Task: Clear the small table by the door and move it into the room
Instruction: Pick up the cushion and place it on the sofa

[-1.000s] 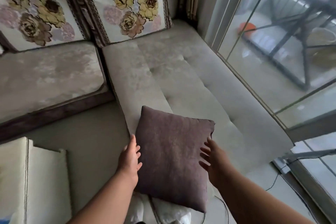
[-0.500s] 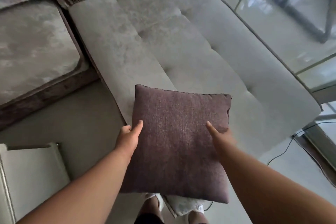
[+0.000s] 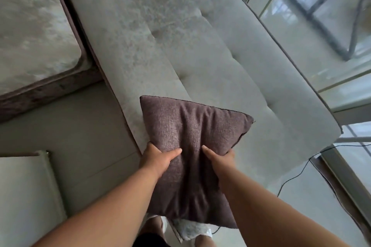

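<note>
A square brownish-purple cushion (image 3: 192, 146) is held in front of me, over the near end of a grey sofa seat (image 3: 180, 50). My left hand (image 3: 158, 158) grips its left side with the thumb pressed into the fabric. My right hand (image 3: 218, 158) grips the right side in the same way. The cushion creases between the two thumbs. Its lower edge hangs down near my legs. The small table itself does not show in this view.
A second sofa section (image 3: 34, 32) lies at the left. A pale padded piece (image 3: 26, 192) stands at the lower left. Glass doors (image 3: 313, 32) run along the right, with a thin black cable (image 3: 297, 174) on the floor beside the sofa end.
Both hands closed on the cushion's sides and pulled it toward me; it now creases between the thumbs. The view has tilted further down.
</note>
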